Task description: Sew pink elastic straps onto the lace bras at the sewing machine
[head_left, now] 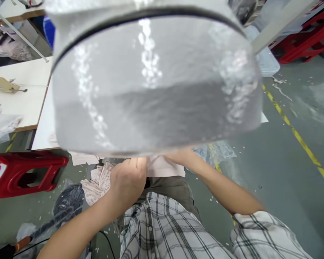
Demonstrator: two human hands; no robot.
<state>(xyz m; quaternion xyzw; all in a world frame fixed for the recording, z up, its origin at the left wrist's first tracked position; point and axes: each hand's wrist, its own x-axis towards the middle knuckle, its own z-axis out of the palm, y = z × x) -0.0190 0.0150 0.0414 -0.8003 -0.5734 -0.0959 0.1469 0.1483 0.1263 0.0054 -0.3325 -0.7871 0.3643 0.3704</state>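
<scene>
Left hand [130, 176], lower centre: curled closed on pale pink fabric [164, 168]. Right hand [179, 157], centre: fingers hidden behind large grey object [162, 93], grip cannot be told.

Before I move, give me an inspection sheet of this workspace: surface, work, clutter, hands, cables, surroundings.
Surface: white table at left, partly hidden by a large, blurred grey shape.
Work: pale pink fabric between the hands, upper part hidden.
Clutter: pale lace pieces left of the lap; clear plastic and white scraps on the floor.
Hands: left hand curled at the fabric, fingertips out of sight; right hand mostly hidden, grip unclear.
Cables: thin black cable, lower left.
Surroundings: red stool at left; yellow-marked floor tape at right.
</scene>
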